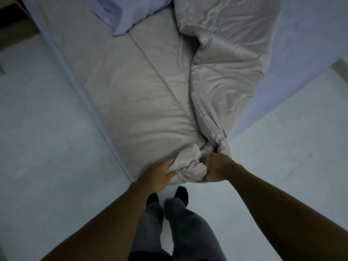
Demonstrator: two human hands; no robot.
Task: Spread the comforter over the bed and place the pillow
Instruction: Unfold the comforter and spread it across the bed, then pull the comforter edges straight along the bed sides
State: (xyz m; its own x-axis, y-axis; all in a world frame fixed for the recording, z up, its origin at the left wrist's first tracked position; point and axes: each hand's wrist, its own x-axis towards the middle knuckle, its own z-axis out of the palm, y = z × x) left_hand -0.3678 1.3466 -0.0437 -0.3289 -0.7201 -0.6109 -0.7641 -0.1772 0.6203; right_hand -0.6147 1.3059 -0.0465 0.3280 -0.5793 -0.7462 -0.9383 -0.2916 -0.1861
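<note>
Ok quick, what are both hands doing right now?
Left hand: closed, gripping the bunched end of the comforter.
Right hand: closed, gripping the same bunched end.

I stand on a pale, grey-white tiled floor (37, 132) that runs along both sides of the bed (305, 40). Faint seams between the tiles show to my right. The bed reaches away from me, its side clad in lavender fabric. Beyond its far left corner lies a dark brown patch (13, 25), too dim to name. At the right edge a dull green-grey strip (341, 68) meets the floor. The light is low and cool with a bluish cast, and the edges of my view fall darker.
</note>
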